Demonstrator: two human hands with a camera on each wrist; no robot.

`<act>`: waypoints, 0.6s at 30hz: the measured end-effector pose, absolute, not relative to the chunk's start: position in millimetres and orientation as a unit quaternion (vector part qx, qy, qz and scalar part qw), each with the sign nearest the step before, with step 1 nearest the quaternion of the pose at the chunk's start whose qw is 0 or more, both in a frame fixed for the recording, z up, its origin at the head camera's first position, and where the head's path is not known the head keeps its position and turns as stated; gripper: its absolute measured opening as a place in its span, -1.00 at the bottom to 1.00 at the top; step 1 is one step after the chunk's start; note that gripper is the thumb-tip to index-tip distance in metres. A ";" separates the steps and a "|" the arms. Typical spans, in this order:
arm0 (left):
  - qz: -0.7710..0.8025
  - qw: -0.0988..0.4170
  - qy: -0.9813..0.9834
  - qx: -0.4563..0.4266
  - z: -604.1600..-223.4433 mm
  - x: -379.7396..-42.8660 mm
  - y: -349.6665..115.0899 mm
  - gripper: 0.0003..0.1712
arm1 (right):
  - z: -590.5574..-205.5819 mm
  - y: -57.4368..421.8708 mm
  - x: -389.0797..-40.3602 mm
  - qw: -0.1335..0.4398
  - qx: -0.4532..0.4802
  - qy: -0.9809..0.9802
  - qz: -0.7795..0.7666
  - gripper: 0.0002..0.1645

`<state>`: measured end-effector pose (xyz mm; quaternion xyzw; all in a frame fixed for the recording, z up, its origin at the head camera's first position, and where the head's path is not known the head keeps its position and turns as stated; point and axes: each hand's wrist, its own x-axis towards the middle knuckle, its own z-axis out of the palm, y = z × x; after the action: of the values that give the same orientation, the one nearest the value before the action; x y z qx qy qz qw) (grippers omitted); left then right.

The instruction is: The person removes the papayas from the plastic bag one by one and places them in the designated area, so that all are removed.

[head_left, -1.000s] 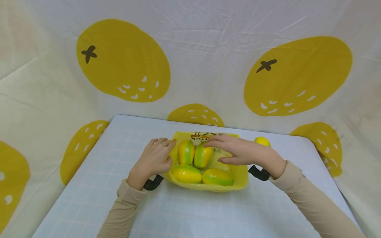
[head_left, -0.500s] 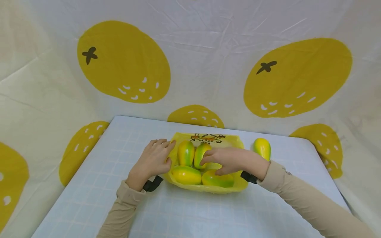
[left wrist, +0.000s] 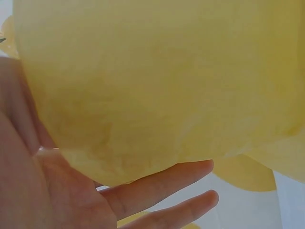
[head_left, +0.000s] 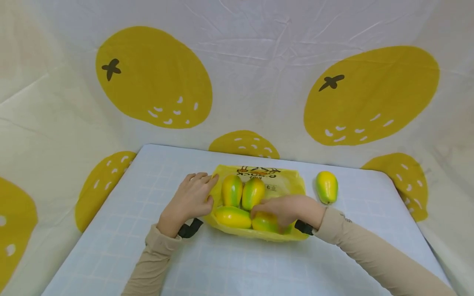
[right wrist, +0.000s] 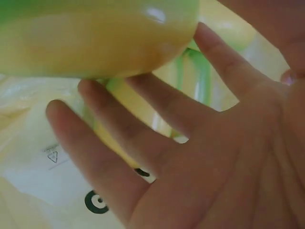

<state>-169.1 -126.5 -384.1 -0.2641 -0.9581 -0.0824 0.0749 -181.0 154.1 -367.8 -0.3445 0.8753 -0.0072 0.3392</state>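
A yellow plastic bag point(head_left: 290, 181) with a dark printed logo lies open at the table's middle. Inside it are several glossy yellow-green papayas, two upright side by side at the back and the others lying along the front. My right hand point(head_left: 283, 206) reaches over the front right papaya point(head_left: 263, 224), fingers on its far side and thumb on its near side. In the right wrist view, fingertips meet that papaya's point(right wrist: 95, 43) edge. My left hand point(head_left: 189, 196) rests against the bag's left side, and the left wrist view shows its fingers point(left wrist: 162, 191) straight, partly hidden by the bag point(left wrist: 157, 90).
Another papaya point(head_left: 327, 187) lies on the table to the right of the bag, beyond my right wrist. The table point(head_left: 229, 267) has a pale blue checked cover. A cloth point(head_left: 255, 82) printed with large yellow fruit hangs behind and around it.
My right hand has come down and nearer, from over the back of the bag to the front right papaya. The papaya outside the bag has come into fuller view. My left hand stays put.
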 end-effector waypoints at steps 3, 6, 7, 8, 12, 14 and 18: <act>-0.082 0.078 -0.958 -0.264 -383.6 -168.4 -127.4 -0.35 | -372.8 153.9 -180.1 0.353 -0.331 0.875 -0.008 0.05; -0.082 0.080 -0.957 -0.266 -383.5 -168.5 -127.6 -0.36 | -375.9 153.4 -178.9 0.363 -0.320 0.875 -0.010 0.07; -0.083 0.080 -0.957 -0.267 -383.6 -168.7 -127.6 -0.36 | -376.6 153.2 -178.4 0.365 -0.317 0.875 -0.008 0.07; -0.082 0.081 -0.957 -0.267 -383.8 -168.9 -127.6 -0.36 | -377.4 152.8 -177.9 0.365 -0.317 0.875 -0.007 0.07; -0.084 0.080 -0.957 -0.266 -384.4 -169.2 -127.6 -0.36 | -380.3 151.5 -176.6 0.366 -0.317 0.875 -0.002 0.04; -0.083 0.080 -0.957 -0.266 -384.6 -169.4 -127.4 -0.36 | -382.2 151.1 -176.6 0.366 -0.320 0.874 -0.001 0.04; -0.084 0.082 -0.956 -0.268 -384.6 -170.0 -127.2 -0.36 | -383.6 150.9 -177.2 0.367 -0.322 0.873 0.001 0.03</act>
<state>-170.0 -127.2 -384.6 -0.2680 -0.9562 -0.0837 0.0823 -177.2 150.9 -383.6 -0.3220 0.8725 0.0008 0.3675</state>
